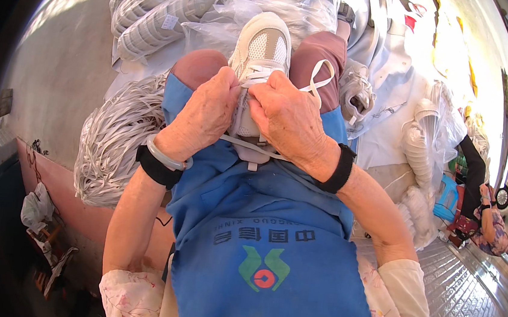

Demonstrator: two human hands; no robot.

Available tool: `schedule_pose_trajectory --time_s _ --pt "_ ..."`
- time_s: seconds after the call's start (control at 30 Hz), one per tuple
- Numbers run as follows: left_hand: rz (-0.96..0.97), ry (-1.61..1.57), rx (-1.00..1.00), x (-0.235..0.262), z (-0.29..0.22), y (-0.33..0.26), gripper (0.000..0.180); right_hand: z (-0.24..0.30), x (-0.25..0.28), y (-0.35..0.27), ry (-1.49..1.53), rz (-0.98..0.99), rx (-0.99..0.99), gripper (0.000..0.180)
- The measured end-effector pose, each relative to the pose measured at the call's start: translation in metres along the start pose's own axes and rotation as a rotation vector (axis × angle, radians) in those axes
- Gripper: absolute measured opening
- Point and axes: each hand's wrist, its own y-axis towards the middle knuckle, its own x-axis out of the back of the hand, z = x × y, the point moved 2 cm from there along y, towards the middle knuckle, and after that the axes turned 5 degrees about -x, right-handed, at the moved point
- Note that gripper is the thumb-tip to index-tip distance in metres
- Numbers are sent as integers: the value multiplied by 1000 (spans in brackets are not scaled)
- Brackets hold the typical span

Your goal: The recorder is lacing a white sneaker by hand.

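Note:
A white mesh sneaker (262, 47) lies between my knees on a blue apron (261, 219), toe pointing away. My left hand (203, 115) grips the shoe's left side at the lacing. My right hand (288, 116) pinches the white lace (318, 79) at the tongue; one lace loop arcs over my right knee, and a lace end trails across the apron. Both wrists wear black bands; the left also carries a pale bangle.
A thick bundle of white laces (113, 140) lies at my left. Bagged white sneakers (158, 11) pile up ahead. More white shoes (356, 95) and stacked soles (421, 143) sit at the right. Another person (490, 221) sits at the far right on a tiled floor.

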Motion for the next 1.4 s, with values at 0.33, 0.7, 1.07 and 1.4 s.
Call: schedule_pose_trajectory --time_s 0.33,0.7,1.07,1.4 --pt "44 -80 -49 -1 3 -1 3 10 -9 12 -8 19 -177 9" --pt "51 -113 292 2 -4 2 22 -5 12 12 384 217 -177 5" --pt "51 -184 464 2 -13 2 28 -12 25 -31 33 41 -161 21" --pt "-47 -103 344 5 -25 -25 19 -30 49 -33 157 196 -82 5"
